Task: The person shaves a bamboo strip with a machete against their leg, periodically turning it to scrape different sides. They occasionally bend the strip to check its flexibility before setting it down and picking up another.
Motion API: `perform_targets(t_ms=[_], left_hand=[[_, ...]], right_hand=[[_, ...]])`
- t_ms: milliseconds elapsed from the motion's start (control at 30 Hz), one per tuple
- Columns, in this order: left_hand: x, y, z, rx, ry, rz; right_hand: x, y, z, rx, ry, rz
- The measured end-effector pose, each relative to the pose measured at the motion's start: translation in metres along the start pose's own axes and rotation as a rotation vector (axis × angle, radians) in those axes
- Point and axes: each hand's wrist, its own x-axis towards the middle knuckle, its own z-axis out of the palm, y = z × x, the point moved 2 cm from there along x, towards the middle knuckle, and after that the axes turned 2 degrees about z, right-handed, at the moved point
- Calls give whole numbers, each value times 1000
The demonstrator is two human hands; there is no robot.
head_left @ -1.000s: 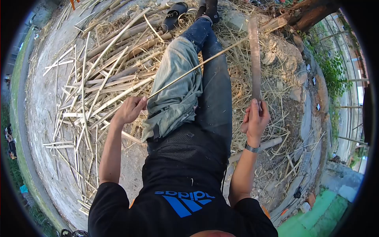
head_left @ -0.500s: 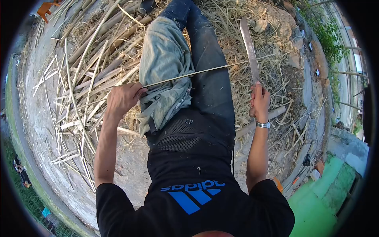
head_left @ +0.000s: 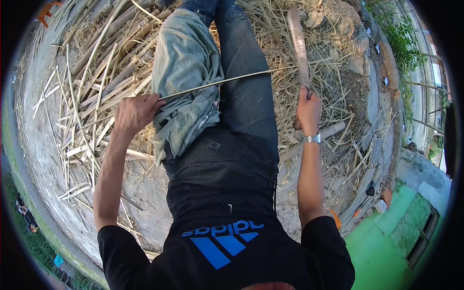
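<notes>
Closed round the near end of a thin bamboo strip, my left hand is left of my thighs. The strip runs across my legs and slants up to the right. My right hand is wrapped round the handle of a long machete, whose blade points away from me. The strip meets or passes the blade's lower part; whether they touch I cannot tell. A grey-green cloth covers one of my legs.
Split bamboo pieces lie heaped at the left. Shavings and a thick bamboo piece are at the right, near rocks. A green surface shows at the lower right.
The whole view has shifted, with my body and both hands appearing further left. Both hands keep their holds, and the machete blade is slightly more upright and blurred.
</notes>
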Motion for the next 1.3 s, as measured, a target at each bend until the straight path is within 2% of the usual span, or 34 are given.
perform_targets(t_ms=[100, 133, 167, 233, 300, 367, 433, 500, 567, 633, 667, 767, 800, 833, 967, 1033, 1100, 1167, 1200, 1233, 1300], left_hand=[[7, 4, -7, -11, -2, -26], [9, 4, -13, -34, -1, -23], [10, 4, -18, -54, -1, -17], [10, 3, -21, -32, -21, -26], [7, 7, -21, -19, -52, -33], [8, 16, -21, 16, -88, -80], [10, 19, -10, -4, -68, -79], [15, 26, -11, -55, -57, -68], [15, 30, -16, -48, -81, -92], [16, 34, -20, -30, -96, -122], [17, 37, -18, -25, -86, -126], [31, 57, -18, -5, -113, -172], [36, 60, -17, -29, -111, -172], [40, 62, -15, -55, -111, -168], [35, 61, -10, -96, -129, -188], [36, 67, -7, -121, -108, -184], [39, 69, -6, -137, -77, -182], [39, 70, -5, -140, -60, -181], [38, 67, -4, -131, -56, -177], [34, 65, -3, -127, -58, -208], [31, 66, -6, -124, -62, -249]], right_hand=[[-9, 8, 21, 146, -77, 92], [-23, -1, 21, 74, -59, -77], [-36, -6, 17, 75, -62, -77], [-51, -23, 8, 64, -227, -217], [-35, -8, 7, 44, -235, -172], [-18, 26, 19, 252, -160, 180], [-34, 1, 18, 200, -165, 183], [-67, -29, 16, 128, -177, -233], [-66, -42, 3, 109, -210, -226], [-50, -31, -7, 149, -282, -13], [-41, -17, -3, 194, -279, 162], [-51, -2, 12, 284, -263, 106], [-66, -35, -4, 169, -286, -81], [-65, -31, -5, 165, -286, -79], [-52, -10, -8, 172, -325, -24], [-53, -7, 1, 314, -325, 196], [-77, -28, -7, 308, -387, 142], [-92, -58, -19, 225, -476, -196], [-88, -25, -2, 312, -533, 0], [-81, -24, -4, 316, -532, -2], [-69, -23, -9, 381, -413, 264]])
